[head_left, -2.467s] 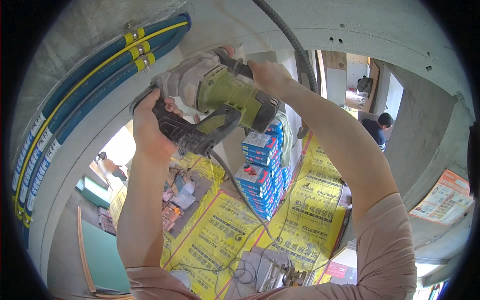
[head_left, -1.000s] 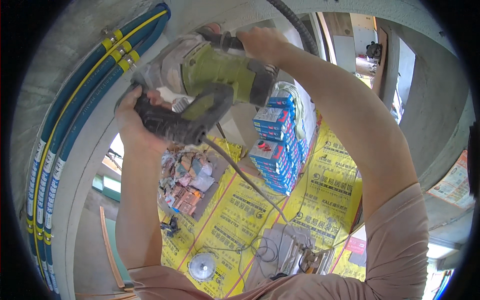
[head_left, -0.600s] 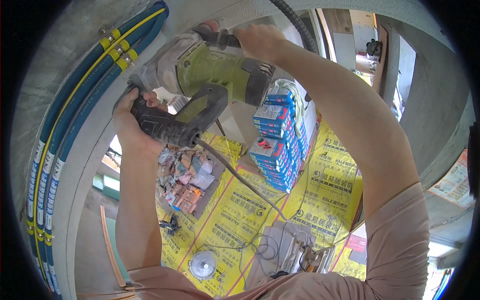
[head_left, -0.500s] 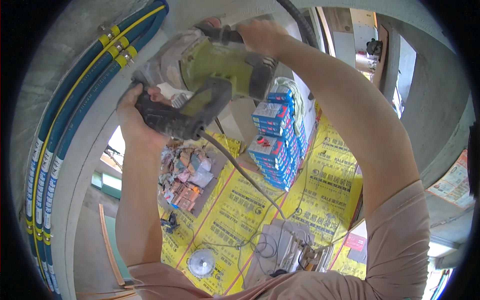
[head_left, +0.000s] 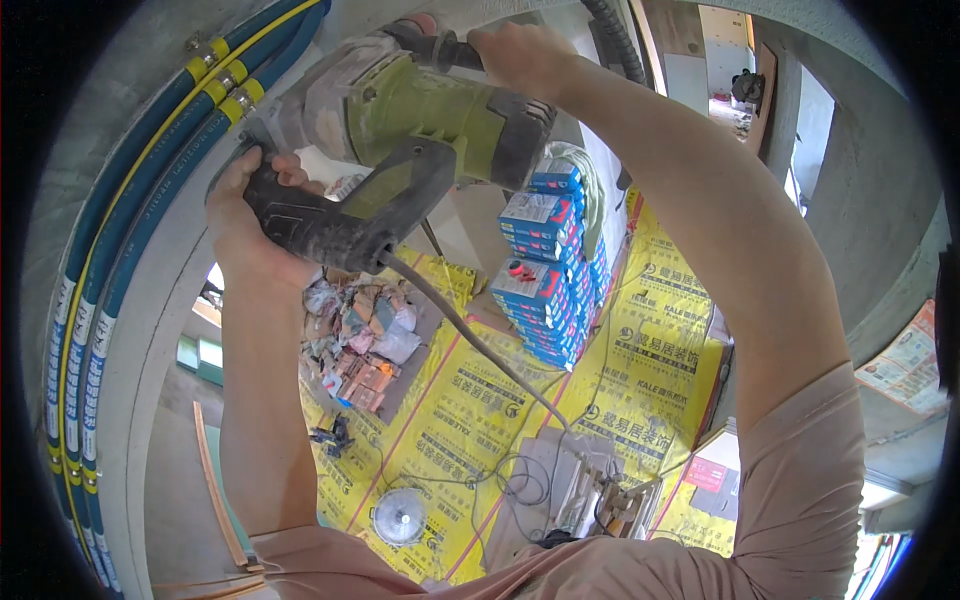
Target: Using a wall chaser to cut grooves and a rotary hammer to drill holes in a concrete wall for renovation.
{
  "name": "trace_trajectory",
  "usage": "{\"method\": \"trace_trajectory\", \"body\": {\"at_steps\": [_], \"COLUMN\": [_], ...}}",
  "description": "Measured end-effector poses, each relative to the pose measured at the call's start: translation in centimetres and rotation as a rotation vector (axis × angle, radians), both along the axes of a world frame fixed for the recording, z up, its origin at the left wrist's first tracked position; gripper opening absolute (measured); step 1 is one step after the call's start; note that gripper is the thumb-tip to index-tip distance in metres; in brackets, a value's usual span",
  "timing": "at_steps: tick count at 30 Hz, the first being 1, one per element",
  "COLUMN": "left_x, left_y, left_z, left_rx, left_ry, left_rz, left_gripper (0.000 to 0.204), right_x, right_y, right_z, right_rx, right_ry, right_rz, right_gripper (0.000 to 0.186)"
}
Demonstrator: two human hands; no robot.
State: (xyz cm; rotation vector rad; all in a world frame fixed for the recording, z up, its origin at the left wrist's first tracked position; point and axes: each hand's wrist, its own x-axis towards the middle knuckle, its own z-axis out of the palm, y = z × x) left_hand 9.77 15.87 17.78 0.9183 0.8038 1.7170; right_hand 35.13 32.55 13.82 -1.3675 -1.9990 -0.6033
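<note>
Overhead I hold a dusty green and black power tool (head_left: 420, 115) that looks like a rotary hammer drill. My left hand (head_left: 255, 220) is wrapped round its black rear handle, fingers curled over the grip. On the far side my right hand (head_left: 525, 65) is closed round the black side handle (head_left: 455, 52). A thick grey power cord (head_left: 470, 340) runs from the base of the rear handle down toward the floor. The tool's front end lies close to the concrete at the upper left; its working tip cannot be made out.
Blue pipes (head_left: 160, 165) with a yellow line curve along the concrete at left. Below are stacked blue boxes (head_left: 535, 290), a rubble pile (head_left: 365, 340), yellow floor sheeting (head_left: 470, 420), a round clear-topped object (head_left: 398, 517) and a stepladder-like frame (head_left: 600, 505). A corrugated black hose (head_left: 615, 40) hangs at top.
The tool and my left hand have shifted slightly left in the picture, and the tool looks sharper than before. Both hands keep their hold; the floor view has shifted a little too.
</note>
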Motion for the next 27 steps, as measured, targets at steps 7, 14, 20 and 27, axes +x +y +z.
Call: {"method": "trace_trajectory", "body": {"at_steps": [7, 14, 20, 27], "left_x": [0.1, -0.6, -1.5, -2.0], "left_y": [0.2, 0.2, 1.0, 1.1], "left_z": [-0.1, -0.6, -0.2, -0.6], "left_rx": [0.025, 0.010, 0.001, -0.017], "left_ry": [0.008, 0.026, -0.020, -0.031], "left_rz": [-0.017, -0.005, -0.039, -0.041], "left_gripper": [0.015, 0.012, 0.013, 0.011], "right_x": [0.0, 0.0, -0.4, -0.5], "right_y": [-1.1, -1.4, -0.8, -0.1], "right_z": [0.5, 0.9, 0.8, 0.5], "right_rx": [-0.034, -0.041, -0.042, 0.020], "right_ry": [-0.008, -0.012, -0.033, -0.077], "right_rz": [-0.022, -0.007, -0.035, -0.036], "right_gripper": [0.029, 0.029, 0.030, 0.029]}}
